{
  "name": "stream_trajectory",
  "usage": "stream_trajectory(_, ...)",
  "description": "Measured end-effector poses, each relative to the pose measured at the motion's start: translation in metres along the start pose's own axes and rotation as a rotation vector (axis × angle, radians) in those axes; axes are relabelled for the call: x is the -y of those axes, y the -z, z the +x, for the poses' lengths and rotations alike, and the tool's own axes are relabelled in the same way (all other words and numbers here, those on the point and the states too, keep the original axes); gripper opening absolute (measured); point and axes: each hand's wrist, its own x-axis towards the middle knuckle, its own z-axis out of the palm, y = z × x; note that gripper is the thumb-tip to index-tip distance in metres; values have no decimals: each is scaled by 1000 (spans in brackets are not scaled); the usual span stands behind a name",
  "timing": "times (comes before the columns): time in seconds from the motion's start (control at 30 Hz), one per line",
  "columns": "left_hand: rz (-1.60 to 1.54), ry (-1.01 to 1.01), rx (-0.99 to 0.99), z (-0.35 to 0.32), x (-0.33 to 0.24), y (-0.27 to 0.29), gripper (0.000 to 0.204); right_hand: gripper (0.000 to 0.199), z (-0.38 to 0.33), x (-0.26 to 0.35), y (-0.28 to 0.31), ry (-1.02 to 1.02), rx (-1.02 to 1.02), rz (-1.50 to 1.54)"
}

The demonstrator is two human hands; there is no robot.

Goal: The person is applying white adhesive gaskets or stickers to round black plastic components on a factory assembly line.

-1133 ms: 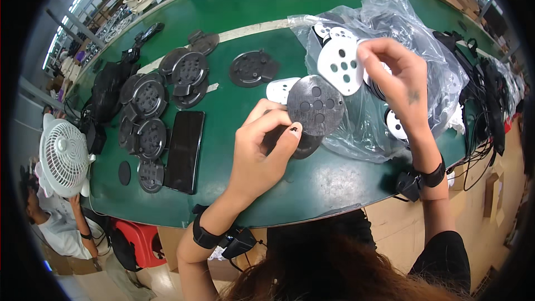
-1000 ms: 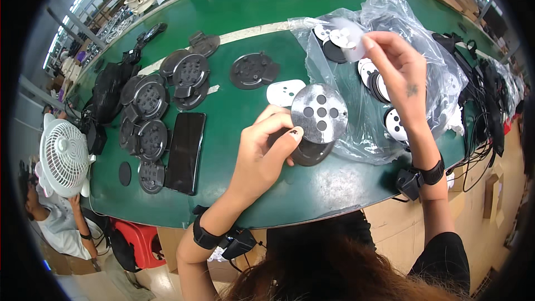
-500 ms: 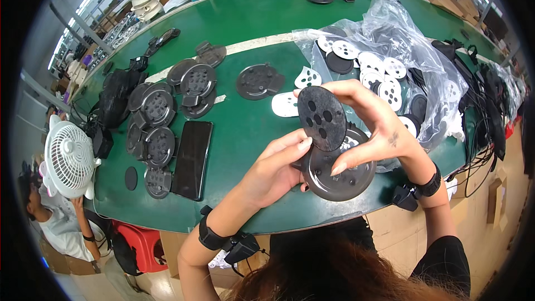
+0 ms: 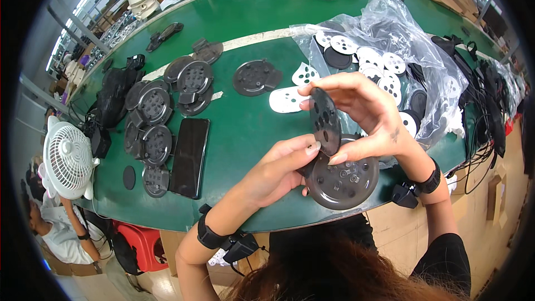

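Observation:
My left hand [image 4: 276,170] is closed on the edge of a dark, see-through round plastic housing [image 4: 345,187] with small posts inside, held near the table's front edge. Its thumb lies by the lower edge of a thin black round pad [image 4: 322,120] with several holes. My right hand [image 4: 373,117] grips this pad between fingers and thumb, standing it nearly edge-on above the housing. Beyond the hands lie white backing sheets with holes [image 4: 286,101]. A similar dark housing [image 4: 255,77] rests on the green table farther off.
More dark housings [image 4: 153,106] lie in a cluster on the left, beside a black phone [image 4: 190,159]. A white fan [image 4: 68,156] stands at the left edge, with a person beyond. On the right, a clear plastic bag [image 4: 407,39] holds white and black discs, next to black cables [image 4: 479,100].
The black pad has turned from nearly face-on to nearly edge-on in my right hand. My right thumb has moved off the housing's middle, showing more of its inside.

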Motion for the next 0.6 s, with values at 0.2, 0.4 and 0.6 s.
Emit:
stream_trajectory(0.2,187,-186,-35,1,-1,-2,25,68,-1,4,13,-35,-116,147)
stream_trajectory(0.4,416,-484,-335,-3,-7,-9,26,73,-1,14,19,-120,-280,-32)
stream_trajectory(0.6,484,-637,-403,0,-9,-9,49,57,0,14,21,-177,-294,-91)
